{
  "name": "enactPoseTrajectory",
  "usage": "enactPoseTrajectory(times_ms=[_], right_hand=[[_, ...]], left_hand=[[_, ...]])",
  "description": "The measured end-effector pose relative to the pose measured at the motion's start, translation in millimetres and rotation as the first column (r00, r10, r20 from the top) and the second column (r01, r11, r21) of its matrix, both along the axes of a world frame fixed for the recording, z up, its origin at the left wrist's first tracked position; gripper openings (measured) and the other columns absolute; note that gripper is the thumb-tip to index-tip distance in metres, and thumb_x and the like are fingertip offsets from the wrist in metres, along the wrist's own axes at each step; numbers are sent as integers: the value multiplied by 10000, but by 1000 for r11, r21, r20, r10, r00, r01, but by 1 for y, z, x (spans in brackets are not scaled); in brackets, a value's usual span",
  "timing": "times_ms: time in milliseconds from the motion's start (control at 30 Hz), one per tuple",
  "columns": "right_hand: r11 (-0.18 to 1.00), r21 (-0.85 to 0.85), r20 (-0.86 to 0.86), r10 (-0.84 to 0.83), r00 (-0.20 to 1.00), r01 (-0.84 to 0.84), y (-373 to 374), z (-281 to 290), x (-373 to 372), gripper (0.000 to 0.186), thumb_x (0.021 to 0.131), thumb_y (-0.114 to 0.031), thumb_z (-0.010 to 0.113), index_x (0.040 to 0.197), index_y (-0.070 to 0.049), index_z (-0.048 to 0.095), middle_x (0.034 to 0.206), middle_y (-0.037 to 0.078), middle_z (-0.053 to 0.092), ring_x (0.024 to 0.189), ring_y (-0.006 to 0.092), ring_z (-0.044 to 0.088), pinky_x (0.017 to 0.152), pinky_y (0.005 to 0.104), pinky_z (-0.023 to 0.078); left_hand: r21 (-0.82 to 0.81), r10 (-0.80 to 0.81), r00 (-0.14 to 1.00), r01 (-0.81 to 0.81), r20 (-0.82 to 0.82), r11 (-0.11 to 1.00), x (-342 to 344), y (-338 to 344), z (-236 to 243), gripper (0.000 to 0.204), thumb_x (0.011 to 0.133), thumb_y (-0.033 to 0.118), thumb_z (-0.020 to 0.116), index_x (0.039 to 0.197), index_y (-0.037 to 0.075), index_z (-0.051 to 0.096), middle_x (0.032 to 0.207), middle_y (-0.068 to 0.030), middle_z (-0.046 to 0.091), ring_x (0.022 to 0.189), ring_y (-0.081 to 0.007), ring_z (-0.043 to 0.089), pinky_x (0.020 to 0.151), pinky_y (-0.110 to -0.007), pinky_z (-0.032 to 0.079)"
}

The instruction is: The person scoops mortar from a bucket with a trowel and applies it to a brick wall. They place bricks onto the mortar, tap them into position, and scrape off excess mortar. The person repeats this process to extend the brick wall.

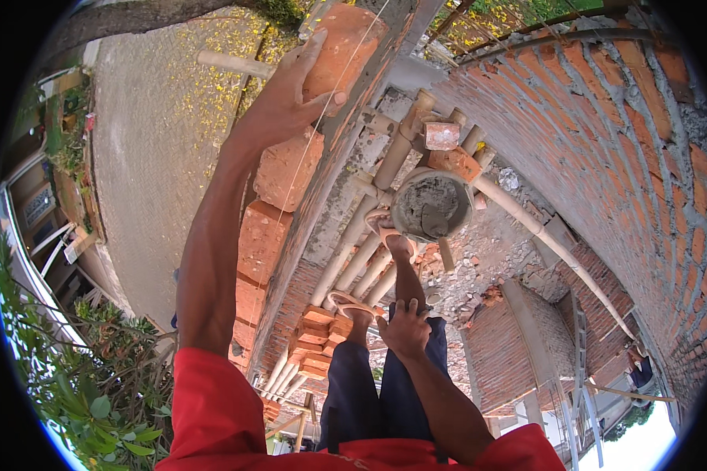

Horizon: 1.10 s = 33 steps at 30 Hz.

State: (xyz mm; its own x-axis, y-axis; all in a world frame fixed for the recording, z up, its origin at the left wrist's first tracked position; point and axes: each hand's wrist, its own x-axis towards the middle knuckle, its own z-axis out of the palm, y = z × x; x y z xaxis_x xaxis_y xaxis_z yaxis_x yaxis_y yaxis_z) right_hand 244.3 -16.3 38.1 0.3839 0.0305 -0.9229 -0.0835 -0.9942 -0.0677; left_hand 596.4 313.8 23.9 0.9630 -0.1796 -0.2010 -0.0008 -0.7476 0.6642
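Observation:
My left hand (294,85) reaches along the wall top and grips the near end of an orange-red brick (347,55), fingers on its outer side and thumb by its lower edge. A thin white string (305,157) runs over the row of laid bricks (289,169). Lower down, my right hand (405,330) hovers or rests by my raised leg, fingers apart, holding nothing. Beyond my feet stands a round pan of grey mortar (428,196). A trowel lies in the mortar, its wooden handle (446,255) over the rim.
Bamboo poles (353,251) form the scaffold under my feet. Stacked bricks (314,345) sit beside my foot, and loose bricks (456,162) lie behind the pan. A tall brick wall (605,149) rises at right. Rubble (495,228) covers ground below; a paved road (149,141) lies left.

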Motion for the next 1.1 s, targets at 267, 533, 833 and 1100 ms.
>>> enactPoseTrajectory(times_ms=[267,533,833,1100], right_hand=[[996,-38,-28,77,997,-78,1,1,5,769,884,-568,691,1419,-33,557,1454,253,519,1284,535,555,938,589,570],[990,-28,-56,133,989,-135,3,1,12,732,904,-541,684,1421,-37,557,1455,233,513,1272,527,565,896,610,580],[987,-43,-155,149,977,-158,-1,-2,21,719,900,-531,675,1434,-61,564,1435,215,548,1228,455,628,999,543,545],[994,-109,686,66,724,13,-88,-138,46,620,970,-505,647,1359,-24,611,1227,277,679,1122,491,659,969,589,508]], left_hand=[[-29,18,999,-19,-26,999,-10,-2,-8,994,973,591,657,1674,57,196,1576,-304,369,1511,-395,342,1242,-462,274],[-225,57,998,-52,17,973,-11,6,-31,888,1072,490,543,1676,25,86,1709,-280,177,1601,-405,154,1293,-472,150],[-421,315,931,-364,-183,831,-28,22,-7,937,1020,525,623,1661,13,169,1678,-268,285,1562,-401,282,1270,-470,264],[-13,293,937,-301,-190,954,-153,20,33,1004,838,373,861,1602,-17,339,1561,-273,485,1459,-374,477,1218,-433,376]])
